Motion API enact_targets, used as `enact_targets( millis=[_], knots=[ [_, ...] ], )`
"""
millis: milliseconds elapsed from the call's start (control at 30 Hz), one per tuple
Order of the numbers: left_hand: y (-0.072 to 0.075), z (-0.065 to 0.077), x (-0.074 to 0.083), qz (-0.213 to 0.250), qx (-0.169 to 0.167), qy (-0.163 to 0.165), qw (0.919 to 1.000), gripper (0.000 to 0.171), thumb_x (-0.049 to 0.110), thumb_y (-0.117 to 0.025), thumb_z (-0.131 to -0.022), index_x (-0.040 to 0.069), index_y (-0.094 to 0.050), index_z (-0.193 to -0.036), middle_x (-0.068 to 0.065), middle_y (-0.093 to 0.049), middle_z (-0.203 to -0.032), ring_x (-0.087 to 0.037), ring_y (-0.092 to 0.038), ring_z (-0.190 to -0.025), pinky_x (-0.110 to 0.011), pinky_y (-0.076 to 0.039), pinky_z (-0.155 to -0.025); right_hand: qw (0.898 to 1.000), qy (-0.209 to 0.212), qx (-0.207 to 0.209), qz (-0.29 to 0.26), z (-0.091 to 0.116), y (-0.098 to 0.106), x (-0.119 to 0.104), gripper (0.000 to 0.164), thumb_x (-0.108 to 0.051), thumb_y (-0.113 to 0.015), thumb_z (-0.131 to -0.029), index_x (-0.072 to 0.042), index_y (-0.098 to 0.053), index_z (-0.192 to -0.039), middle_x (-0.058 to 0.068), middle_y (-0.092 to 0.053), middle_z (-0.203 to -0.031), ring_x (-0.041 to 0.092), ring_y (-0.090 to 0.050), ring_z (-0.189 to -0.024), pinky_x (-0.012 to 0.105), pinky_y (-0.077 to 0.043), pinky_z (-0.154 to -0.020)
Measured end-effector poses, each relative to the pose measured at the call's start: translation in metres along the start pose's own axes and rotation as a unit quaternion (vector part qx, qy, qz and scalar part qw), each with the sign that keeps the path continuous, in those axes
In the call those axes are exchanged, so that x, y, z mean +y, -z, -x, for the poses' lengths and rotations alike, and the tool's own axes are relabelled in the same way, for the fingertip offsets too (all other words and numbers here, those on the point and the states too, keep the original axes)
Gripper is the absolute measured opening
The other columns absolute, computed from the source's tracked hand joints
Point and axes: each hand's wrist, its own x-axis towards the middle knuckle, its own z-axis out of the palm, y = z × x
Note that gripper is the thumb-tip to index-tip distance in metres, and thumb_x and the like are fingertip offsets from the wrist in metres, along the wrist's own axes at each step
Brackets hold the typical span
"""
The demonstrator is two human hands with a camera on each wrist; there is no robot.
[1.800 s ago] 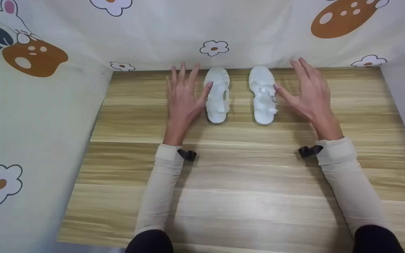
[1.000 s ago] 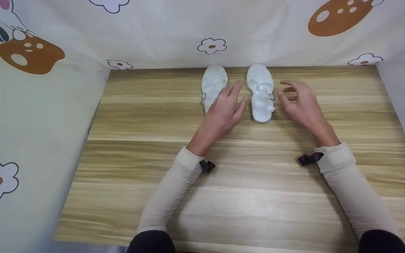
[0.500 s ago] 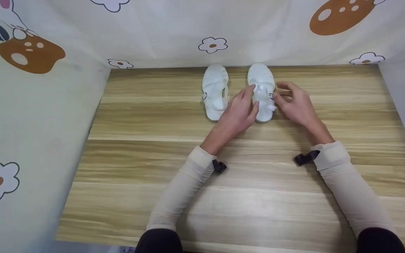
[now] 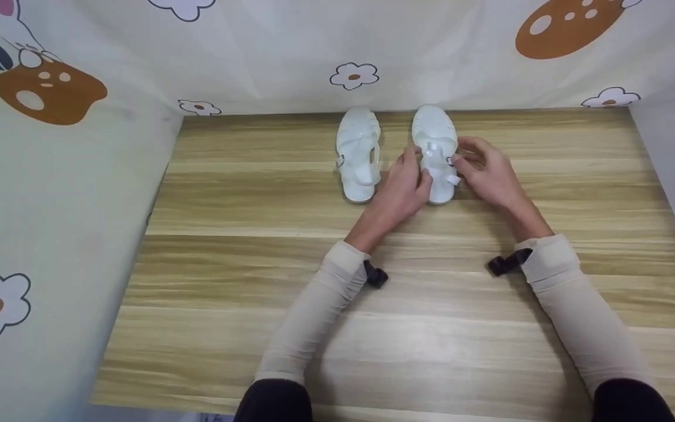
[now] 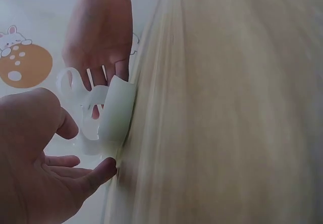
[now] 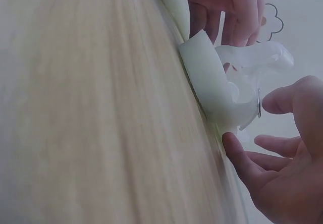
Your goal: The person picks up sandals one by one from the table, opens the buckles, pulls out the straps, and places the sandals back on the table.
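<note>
Two white sandals stand side by side at the back of the wooden surface, toes towards the patterned sheet. My left hand (image 4: 399,190) is at the inner side of the right sandal (image 4: 434,126), its thumb near the heel strap. At the outer side, my right hand (image 4: 493,179) has its thumb close to the small metal buckle (image 6: 259,103). In the right wrist view a lower fingertip (image 6: 231,141) touches or nearly touches the sole's edge. Fingers of both hands are loosely bent around the sandal. The left sandal (image 4: 358,132) stands untouched beside my left wrist.
A pale sheet (image 4: 279,64) printed with flowers and orange fruit rises behind and at both sides. The wood-grain tabletop (image 4: 419,334) stretches between my forearms. Black camera mounts (image 4: 375,274) sit on the cuffs.
My left hand has swung rightward from beside the left sandal, across it, to the right sandal's inner side. My right hand has moved in closer, its fingers bending. The right sandal has barely shifted.
</note>
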Motion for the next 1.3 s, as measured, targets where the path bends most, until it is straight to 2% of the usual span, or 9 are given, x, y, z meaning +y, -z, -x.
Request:
enact_targets(
  millis=[167, 400, 633, 833, 967, 1167, 1300],
  knots=[
    [-0.004, -0.003, -0.001, 0.038, 0.007, 0.009, 0.9992, 0.043, 0.015, -0.053, -0.106, 0.0, -0.045, -0.145, -0.019, -0.064, -0.141, -0.026, -0.065, -0.128, -0.037, -0.055, -0.108, 0.999, -0.023, -0.01, -0.021, 0.0, -0.002, 0.001, 0.06, -0.038, -0.067, -0.108, -0.008, -0.052, -0.158, 0.014, -0.057, -0.16, 0.029, -0.057, -0.146, 0.031, -0.051, -0.114],
    [-0.006, -0.008, -0.002, 0.061, -0.006, 0.038, 0.9974, 0.041, 0.02, -0.052, -0.105, 0.004, -0.048, -0.142, -0.016, -0.064, -0.136, -0.025, -0.064, -0.119, -0.039, -0.055, -0.104, 0.999, -0.023, -0.007, -0.027, -0.001, -0.005, 0.003, 0.059, -0.036, -0.067, -0.108, -0.007, -0.054, -0.157, 0.015, -0.058, -0.159, 0.028, -0.056, -0.146, 0.043, -0.046, -0.123],
    [-0.006, -0.013, -0.006, 0.08, -0.016, 0.036, 0.9961, 0.034, 0.023, -0.055, -0.106, 0.005, -0.056, -0.136, -0.009, -0.064, -0.114, -0.02, -0.06, -0.107, -0.035, -0.053, -0.097, 0.999, -0.021, -0.004, -0.045, -0.003, -0.005, 0.006, 0.058, -0.035, -0.067, -0.108, -0.006, -0.054, -0.157, 0.015, -0.057, -0.161, 0.029, -0.056, -0.147, 0.043, -0.044, -0.125],
    [-0.007, -0.013, -0.009, 0.103, -0.025, 0.039, 0.9936, 0.028, 0.023, -0.057, -0.107, 0.008, -0.059, -0.131, -0.004, -0.066, -0.11, -0.016, -0.06, -0.101, -0.03, -0.051, -0.09, 0.998, -0.026, -0.007, -0.053, -0.002, -0.005, 0.007, 0.059, -0.035, -0.066, -0.108, -0.007, -0.052, -0.158, 0.016, -0.057, -0.16, 0.028, -0.055, -0.147, 0.044, -0.044, -0.125],
    [-0.007, -0.012, -0.01, 0.124, -0.026, 0.054, 0.9905, 0.027, 0.024, -0.057, -0.107, 0.011, -0.061, -0.13, -0.003, -0.068, -0.107, -0.015, -0.062, -0.097, -0.028, -0.051, -0.086, 0.998, -0.03, -0.009, -0.061, -0.002, -0.005, 0.008, 0.059, -0.034, -0.066, -0.108, -0.006, -0.051, -0.159, 0.016, -0.057, -0.159, 0.027, -0.055, -0.146, 0.037, -0.047, -0.121],
    [-0.008, -0.01, -0.01, 0.148, -0.018, 0.061, 0.987, 0.027, 0.022, -0.056, -0.106, 0.013, -0.062, -0.131, -0.002, -0.072, -0.115, -0.013, -0.065, -0.103, -0.027, -0.052, -0.093, 0.998, -0.021, -0.003, -0.066, -0.002, -0.005, 0.008, 0.057, -0.032, -0.066, -0.108, -0.005, -0.053, -0.157, 0.02, -0.061, -0.154, 0.026, -0.06, -0.141, 0.018, -0.051, -0.105],
    [-0.01, -0.01, -0.009, 0.153, -0.013, 0.063, 0.9862, 0.028, 0.021, -0.056, -0.106, 0.012, -0.063, -0.131, -0.004, -0.073, -0.119, -0.013, -0.066, -0.107, -0.028, -0.053, -0.097, 0.997, -0.018, 0.003, -0.075, -0.002, -0.005, 0.01, 0.056, -0.031, -0.067, -0.108, -0.004, -0.054, -0.156, 0.022, -0.062, -0.153, 0.026, -0.06, -0.14, 0.017, -0.051, -0.105]
  ],
)
